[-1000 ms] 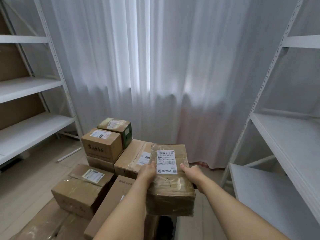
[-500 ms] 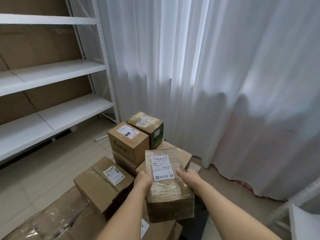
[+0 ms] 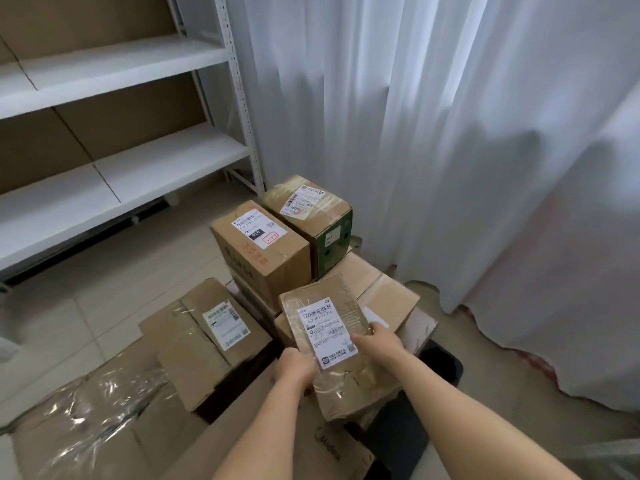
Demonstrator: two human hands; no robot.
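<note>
I hold a taped cardboard box (image 3: 343, 382) with a white shipping label on top, low in the middle of the view. My left hand (image 3: 294, 370) grips its left side, thumb on the top face. My right hand (image 3: 379, 342) grips its right edge, fingers curled over the top. The box hangs above a pile of other parcels on the floor.
Several cardboard boxes are stacked around: a labelled brown box (image 3: 259, 247), a green-sided box (image 3: 311, 216), a flat box (image 3: 381, 292), a labelled box on the left (image 3: 207, 337), a plastic-wrapped carton (image 3: 97, 420). A white shelf rack (image 3: 121, 174) stands left; white curtains (image 3: 433, 133) hang behind.
The view has swung left and downward: the right shelf rack has left the frame and the left rack fills more of it. The box stays held in both hands, now lower over the pile.
</note>
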